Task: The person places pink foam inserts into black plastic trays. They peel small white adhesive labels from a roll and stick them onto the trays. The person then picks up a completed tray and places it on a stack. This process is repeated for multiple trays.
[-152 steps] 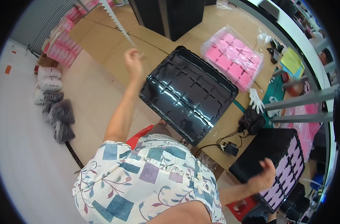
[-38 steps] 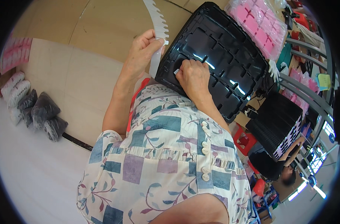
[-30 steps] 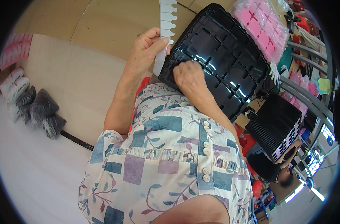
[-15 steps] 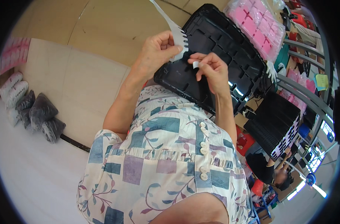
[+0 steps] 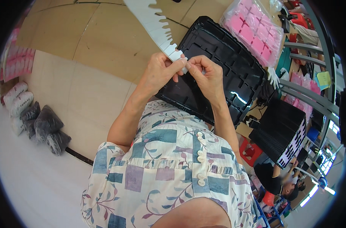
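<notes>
My left hand (image 5: 157, 74) is closed on the lower end of a long white strip (image 5: 152, 26) with notches and small tabs along its right edge. The strip stretches up and away past the top of the view. Close beside it, my right hand (image 5: 209, 78) pinches the strip's near end between thumb and forefinger; a small loose piece there may be hidden by the fingers. Both hands hover over the near left side of a black moulded plastic tray (image 5: 239, 70) with shallow compartments, which lies at a slant on the table.
Beyond the tray lies a clear bag of pink parts (image 5: 252, 32). White gloves (image 5: 273, 78) hang by a grey metal rail (image 5: 308, 91). A stack of black trays (image 5: 281, 127) stands to the right, near a red stool (image 5: 252, 152) and another person (image 5: 270, 178). Dark plastic bags (image 5: 47, 123) sit far left.
My right hand, which held a small white piece apart from the strip, has moved left to the strip's end. The strip now leans further left, with more of its notched edge showing.
</notes>
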The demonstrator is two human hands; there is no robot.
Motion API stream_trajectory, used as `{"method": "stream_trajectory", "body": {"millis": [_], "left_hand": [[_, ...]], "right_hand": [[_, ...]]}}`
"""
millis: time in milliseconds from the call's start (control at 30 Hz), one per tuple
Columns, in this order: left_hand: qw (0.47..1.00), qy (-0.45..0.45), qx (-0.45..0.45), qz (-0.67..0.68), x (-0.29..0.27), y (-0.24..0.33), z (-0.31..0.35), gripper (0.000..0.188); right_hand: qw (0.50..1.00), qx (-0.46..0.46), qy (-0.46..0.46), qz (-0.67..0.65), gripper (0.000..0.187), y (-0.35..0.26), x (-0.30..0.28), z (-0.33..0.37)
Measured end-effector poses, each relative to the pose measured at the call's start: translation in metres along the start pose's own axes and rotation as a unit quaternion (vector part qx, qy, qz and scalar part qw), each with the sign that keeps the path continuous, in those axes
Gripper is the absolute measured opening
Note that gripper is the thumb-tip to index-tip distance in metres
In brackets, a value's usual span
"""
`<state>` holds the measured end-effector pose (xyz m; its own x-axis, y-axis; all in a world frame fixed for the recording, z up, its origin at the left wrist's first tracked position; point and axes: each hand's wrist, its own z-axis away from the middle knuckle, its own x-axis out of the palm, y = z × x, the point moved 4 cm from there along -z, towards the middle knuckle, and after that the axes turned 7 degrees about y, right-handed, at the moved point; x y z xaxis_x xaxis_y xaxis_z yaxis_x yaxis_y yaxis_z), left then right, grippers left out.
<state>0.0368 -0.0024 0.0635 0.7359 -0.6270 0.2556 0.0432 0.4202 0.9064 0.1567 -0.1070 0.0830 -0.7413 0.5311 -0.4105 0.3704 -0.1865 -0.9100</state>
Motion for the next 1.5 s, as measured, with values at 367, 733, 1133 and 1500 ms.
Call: {"method": "stream_trajectory", "body": {"millis": [367,733,1133,1500], "left_hand": [[0.995,0.085,0.03,0.052,0.018,-0.019,0.003,0.017],[0.974,0.069,-0.087,0.199,0.022,-0.004,-0.001,0.029],[0.975,0.167,0.097,-0.107,-0.061,0.034,0.007,0.02],[0.994,0.067,0.03,-0.081,-0.024,0.011,0.001,0.019]], "right_hand": [[0.912,-0.341,0.118,0.196,0.013,-0.009,-0.004,-0.003],[0.851,-0.486,0.062,0.189,0.023,-0.032,-0.005,-0.001],[0.971,-0.038,0.046,0.232,0.017,0.092,-0.059,-0.12],[0.953,-0.031,0.045,0.298,0.014,0.085,-0.054,-0.123]]}}
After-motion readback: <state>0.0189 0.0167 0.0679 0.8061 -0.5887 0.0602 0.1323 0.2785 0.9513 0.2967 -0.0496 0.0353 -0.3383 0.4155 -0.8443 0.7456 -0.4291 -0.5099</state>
